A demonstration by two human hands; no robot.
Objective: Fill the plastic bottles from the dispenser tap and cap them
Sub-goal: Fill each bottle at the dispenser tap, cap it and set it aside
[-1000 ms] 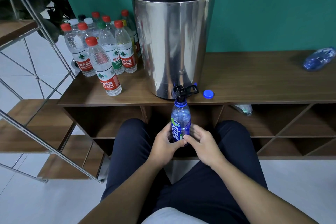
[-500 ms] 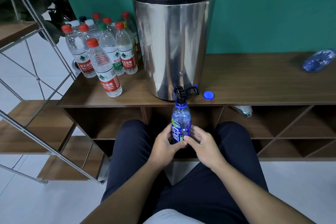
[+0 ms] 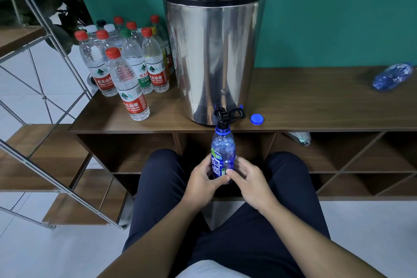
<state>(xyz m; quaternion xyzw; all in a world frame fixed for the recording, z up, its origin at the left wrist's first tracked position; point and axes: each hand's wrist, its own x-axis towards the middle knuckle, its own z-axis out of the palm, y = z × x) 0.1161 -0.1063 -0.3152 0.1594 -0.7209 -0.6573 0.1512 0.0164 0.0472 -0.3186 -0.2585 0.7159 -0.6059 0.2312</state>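
Head view: a blue bottle (image 3: 223,156) stands upright with its open neck directly under the black tap (image 3: 222,116) of a steel dispenser (image 3: 213,52). The bottle is uncapped. The left hand (image 3: 204,179) grips the lower left side of the bottle, thumb across the label. The right hand (image 3: 250,179) grips the lower right side, thumb tip on the label beside the left thumb. Both hands are closed around the bottle, between the person's knees and in front of the shelf openings below the surface.

The dispenser stands on a wooden surface (image 3: 304,101), its tap projecting over the front edge. A loose blue cap (image 3: 257,119) lies on the surface just right of the tap. A group of capped clear bottles (image 3: 126,67) stands on the surface to the left of the dispenser; most caps are red, some white or green. A crumpled blue bottle (image 3: 391,77) lies on its side at the far right of the surface. A further clear bottle (image 3: 299,138) lies in a shelf compartment under the surface, right of the tap.
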